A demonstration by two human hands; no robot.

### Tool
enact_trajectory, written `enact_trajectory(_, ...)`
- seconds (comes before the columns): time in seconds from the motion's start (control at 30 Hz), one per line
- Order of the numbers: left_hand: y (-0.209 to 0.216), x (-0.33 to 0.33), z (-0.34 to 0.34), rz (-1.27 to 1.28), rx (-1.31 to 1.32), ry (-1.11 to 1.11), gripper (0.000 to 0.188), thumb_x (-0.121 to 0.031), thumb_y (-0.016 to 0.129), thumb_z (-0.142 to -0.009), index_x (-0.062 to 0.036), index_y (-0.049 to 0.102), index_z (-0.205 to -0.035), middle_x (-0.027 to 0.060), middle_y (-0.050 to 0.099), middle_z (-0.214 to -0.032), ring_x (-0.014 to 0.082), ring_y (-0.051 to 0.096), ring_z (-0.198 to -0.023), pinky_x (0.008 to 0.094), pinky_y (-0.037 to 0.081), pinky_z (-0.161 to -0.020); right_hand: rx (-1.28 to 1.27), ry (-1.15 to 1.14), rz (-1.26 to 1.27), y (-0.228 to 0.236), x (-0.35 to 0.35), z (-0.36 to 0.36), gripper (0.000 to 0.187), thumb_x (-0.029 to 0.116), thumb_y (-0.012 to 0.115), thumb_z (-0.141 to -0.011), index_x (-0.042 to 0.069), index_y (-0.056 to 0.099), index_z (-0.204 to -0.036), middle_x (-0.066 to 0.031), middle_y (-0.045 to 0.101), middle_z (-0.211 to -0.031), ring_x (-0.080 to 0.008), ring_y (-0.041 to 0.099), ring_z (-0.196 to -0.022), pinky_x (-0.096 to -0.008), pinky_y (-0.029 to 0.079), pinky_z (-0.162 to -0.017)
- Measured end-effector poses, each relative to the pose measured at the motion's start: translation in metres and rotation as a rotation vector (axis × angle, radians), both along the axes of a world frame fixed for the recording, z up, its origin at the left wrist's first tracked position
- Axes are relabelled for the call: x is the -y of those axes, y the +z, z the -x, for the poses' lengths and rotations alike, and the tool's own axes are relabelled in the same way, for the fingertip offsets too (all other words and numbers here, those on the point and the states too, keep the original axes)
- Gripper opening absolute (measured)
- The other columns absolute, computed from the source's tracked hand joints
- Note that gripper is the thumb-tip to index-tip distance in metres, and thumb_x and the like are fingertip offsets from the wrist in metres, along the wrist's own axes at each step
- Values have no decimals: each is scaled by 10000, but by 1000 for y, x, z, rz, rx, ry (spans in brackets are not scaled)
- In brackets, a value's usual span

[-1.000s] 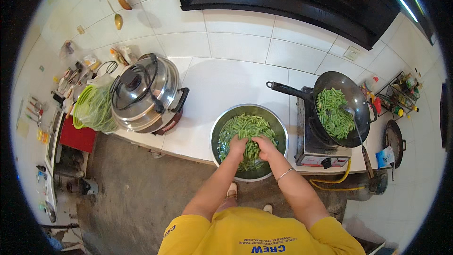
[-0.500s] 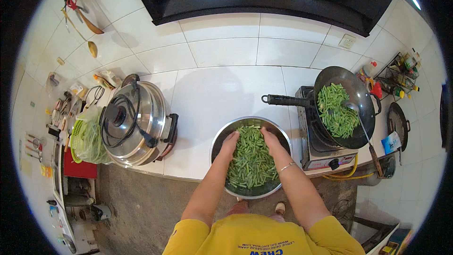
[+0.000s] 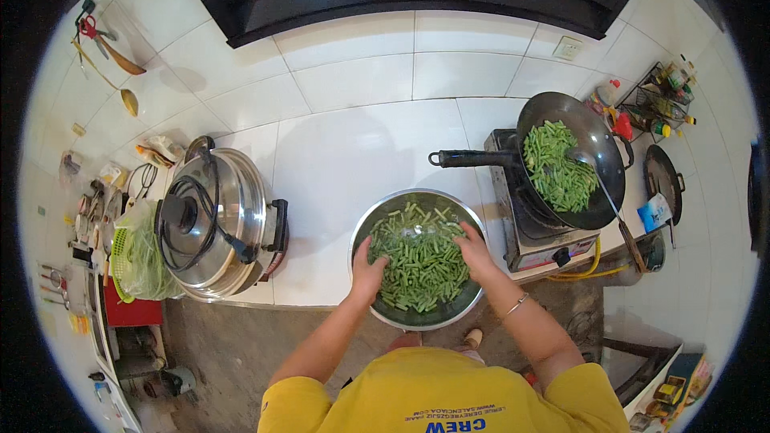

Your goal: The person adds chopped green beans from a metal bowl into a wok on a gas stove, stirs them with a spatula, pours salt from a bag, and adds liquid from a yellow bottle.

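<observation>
1. I see the left hand over the left part of a metal bowl, thumb spread away from the fingers, at the edge of the cut green beans. Can't tell if the palm holds any.
2. I have the right hand at the bowl's right side, fingers loosely parted, near the beans; fingertip contact unclear to me. Bracelet on that wrist.
3. Beans location: heaped in the bowl, between both hands. Bowl sits at the front edge of the white counter, its near side past the edge.
4. Right of the bowl I get a gas stove with a dark wok on it, handle pointing left. More cut beans inside, plus a long-handled turner leaning over the wok's rim.
5. Left on the counter: lidded steel pot, black cord lying over its lid. Just beside it, a plastic bag of greens.
</observation>
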State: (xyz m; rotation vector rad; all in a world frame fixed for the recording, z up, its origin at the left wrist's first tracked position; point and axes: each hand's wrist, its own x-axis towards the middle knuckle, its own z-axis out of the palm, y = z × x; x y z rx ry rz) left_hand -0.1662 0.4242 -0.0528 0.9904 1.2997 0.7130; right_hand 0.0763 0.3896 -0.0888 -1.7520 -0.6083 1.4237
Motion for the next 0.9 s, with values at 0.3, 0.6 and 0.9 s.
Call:
enact_trajectory(0.3, -35, -3, -55, 744, 250, 149, 617, -470, 579, -871, -115, 421, -1350, 122, 473, -1336, 309, 502, -1158, 509, 423, -917, -251, -229, 373, 25, -4, 60, 606, 436, 527, -912, 152, 359, -1420, -108, 287, -1486, -320, 265, -1364, -547, 281, -1058)
enact_trajectory(0.6, 6, 21, -79, 194, 98, 202, 909, -436, 670, -774, 39, 244, -1421, 216, 410, -1340, 339, 397, -1243, 435, 339, -996, -27, -434, -204, 40, 15, 82, 567, 338, 661, -843, -40, 531, -1246, -151, 559, -1215, -230, 536, -1085, -343, 423, -907)
enact_trajectory(0.9, 60, 34, -78, -138, 148, 269, 490, -305, 621, -853, 68, 536, -1161, 154, 576, -1116, 229, 538, -989, 371, 409, -872, -40, -470, -336, 64, 20, 93, 489, 293, 638, -858, -42, 562, -1207, -114, 607, -1074, -172, 551, -937, -340, 440, -820)
